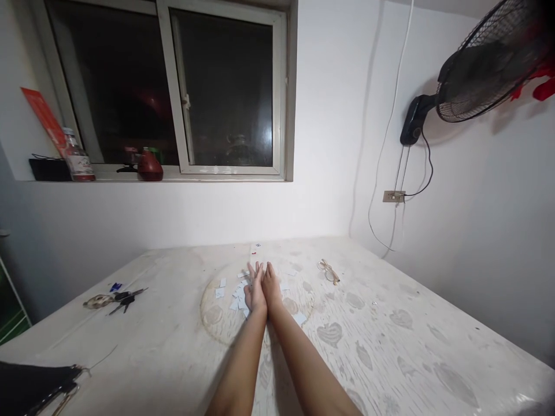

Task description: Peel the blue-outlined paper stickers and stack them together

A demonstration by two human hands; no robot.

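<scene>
My left hand (256, 290) and my right hand (271, 286) are together at the middle of the table, palms turned towards each other and touching along their inner edges. The left fingers are stretched out and slightly apart. Straight fingers extend from the right hand too. Whatever may lie between the palms is hidden. Around and under the hands are several small pale blue paper pieces (236, 301), some overlapping. A couple of paper pieces (220, 293) lie apart to the left, and another paper piece (299, 318) rests to the right of my right wrist.
Eyeglasses (329, 271) lie to the right on the patterned tablecloth (368, 358). Keys (125, 297) are at the left, with a black pouch (34, 387) at the near left corner. Beyond stand the wall and window; a fan (485, 75) hangs at upper right.
</scene>
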